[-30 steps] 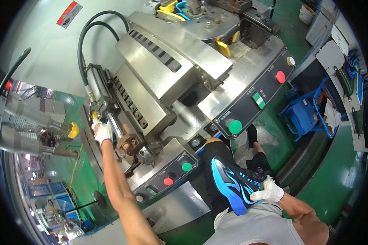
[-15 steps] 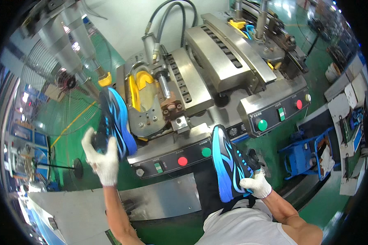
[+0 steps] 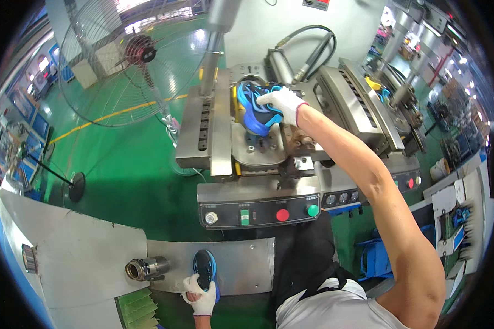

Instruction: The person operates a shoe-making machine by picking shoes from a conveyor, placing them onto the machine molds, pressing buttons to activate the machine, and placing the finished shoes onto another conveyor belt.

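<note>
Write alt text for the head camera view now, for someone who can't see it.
A person's gloved right hand holds a blue-and-black shoe at a steel machine, while the gloved left hand grips another shoe over a metal sheet. Buttons line the machine's front panel; a fan stands upper left.

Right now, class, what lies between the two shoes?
In the head view, a button panel lies between the nearer shoe in the left hand and the farther shoe under the right hand.
</note>
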`<state>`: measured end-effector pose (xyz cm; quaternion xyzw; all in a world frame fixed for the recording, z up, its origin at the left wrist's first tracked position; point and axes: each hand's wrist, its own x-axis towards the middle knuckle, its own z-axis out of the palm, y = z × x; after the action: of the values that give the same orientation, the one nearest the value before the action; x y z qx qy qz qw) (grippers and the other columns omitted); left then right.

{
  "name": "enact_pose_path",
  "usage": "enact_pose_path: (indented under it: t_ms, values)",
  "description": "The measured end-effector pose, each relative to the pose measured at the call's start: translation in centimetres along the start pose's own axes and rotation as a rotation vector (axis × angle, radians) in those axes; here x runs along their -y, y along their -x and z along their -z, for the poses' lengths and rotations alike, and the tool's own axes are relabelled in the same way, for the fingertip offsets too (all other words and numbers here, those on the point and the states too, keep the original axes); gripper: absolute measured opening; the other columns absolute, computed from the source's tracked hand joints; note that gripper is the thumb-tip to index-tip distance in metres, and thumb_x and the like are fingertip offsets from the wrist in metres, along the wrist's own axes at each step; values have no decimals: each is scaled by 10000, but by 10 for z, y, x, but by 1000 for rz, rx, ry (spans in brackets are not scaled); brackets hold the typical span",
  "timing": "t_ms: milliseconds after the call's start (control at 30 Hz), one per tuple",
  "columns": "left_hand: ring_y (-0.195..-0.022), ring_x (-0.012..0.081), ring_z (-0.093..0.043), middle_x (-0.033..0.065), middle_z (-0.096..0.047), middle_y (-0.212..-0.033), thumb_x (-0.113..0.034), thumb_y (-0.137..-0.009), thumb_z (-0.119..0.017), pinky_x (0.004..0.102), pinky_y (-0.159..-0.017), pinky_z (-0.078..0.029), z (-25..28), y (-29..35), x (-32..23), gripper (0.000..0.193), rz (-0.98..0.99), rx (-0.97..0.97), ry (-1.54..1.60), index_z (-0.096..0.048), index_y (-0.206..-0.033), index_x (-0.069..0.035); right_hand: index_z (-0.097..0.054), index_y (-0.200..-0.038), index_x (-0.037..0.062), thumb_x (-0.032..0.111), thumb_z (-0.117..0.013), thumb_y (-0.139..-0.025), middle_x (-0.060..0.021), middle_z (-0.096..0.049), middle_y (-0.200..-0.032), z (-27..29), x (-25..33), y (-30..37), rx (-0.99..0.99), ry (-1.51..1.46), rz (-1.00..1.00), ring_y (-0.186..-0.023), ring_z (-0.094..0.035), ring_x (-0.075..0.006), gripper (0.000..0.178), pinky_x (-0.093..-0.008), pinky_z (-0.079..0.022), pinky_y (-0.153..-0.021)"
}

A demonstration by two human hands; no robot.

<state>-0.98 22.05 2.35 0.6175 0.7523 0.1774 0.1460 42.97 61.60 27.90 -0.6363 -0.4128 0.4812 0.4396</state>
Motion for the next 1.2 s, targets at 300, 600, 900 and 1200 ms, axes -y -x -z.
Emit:
enact_pose_path:
  t_ms: [300,600,900,1200]
  values:
    - [-1251,423,-608,224,-586,-1390,-171,-790,-862,510,-1046,-513,-5,-4,1,554,-48,37,216,-609,-1261,-25,-763,-1200,51,265,-589,-867,-225,-694,-1349,-46,-70,-130,-334,1107,89,-1260,-680,-374,433,-438,-543,-1052]
    - [-1305,439,-584,272,-574,-1431,-96,-828,-797,500,-1139,-458,-23,-7,8,526,-198,48,341,-567,-1282,32,-649,-1217,-26,354,-605,-912,-330,-725,-1085,-30,-51,36,-278,651,484,-1069,-713,-464,490,-509,-563,-895]
    - [-1053,310,-725,182,-762,-1174,-100,-881,-848,433,-958,-580,-12,-30,-20,393,-405,95,716,-716,-1233,16,-389,-1559,-50,375,-658,-929,-334,-297,-1678,35,-304,222,-176,1266,643,-1563,-305,-504,806,-576,-253,-1290]
    - [-1130,295,-706,183,-735,-1263,-49,-872,-845,446,-1009,-577,38,19,-172,447,-283,531,229,-692,-1286,15,-183,-1679,-9,389,-808,-768,-309,-173,-1735,69,-309,358,-33,415,617,-1598,-230,-461,1174,-511,-233,-1296]
